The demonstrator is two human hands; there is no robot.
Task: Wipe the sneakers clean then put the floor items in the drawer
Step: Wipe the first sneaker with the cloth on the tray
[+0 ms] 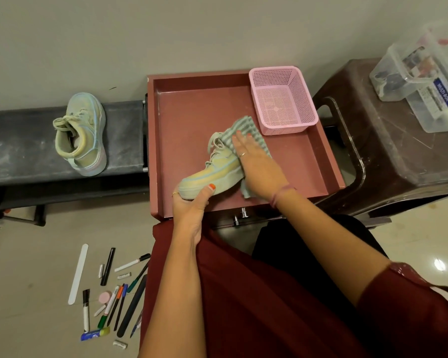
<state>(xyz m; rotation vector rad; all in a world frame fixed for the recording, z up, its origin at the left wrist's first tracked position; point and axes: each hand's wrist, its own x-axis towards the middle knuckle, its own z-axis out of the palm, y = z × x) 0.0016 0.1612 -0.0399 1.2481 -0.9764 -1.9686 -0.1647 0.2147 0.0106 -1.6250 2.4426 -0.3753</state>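
Note:
A pale yellow-green sneaker [212, 174] hangs over the open red drawer [192, 109]. My left hand [192, 205] grips its toe end from below, thumb on the sole edge. My right hand [256, 166] lies flat, fingers straight, pressing a grey striped cloth [239, 130] against the sneaker's side and top. The second sneaker [82, 135] stands on a dark low shelf [16, 143] to the left. Several pens, markers, nail files and batteries [109, 293] lie scattered on the floor at lower left.
A pink mesh basket [282, 99] sits in the drawer's far right corner. A brown plastic stool [388, 151] on the right carries clear plastic boxes [424, 73]. The wall runs behind. My lap in dark red cloth fills the lower middle.

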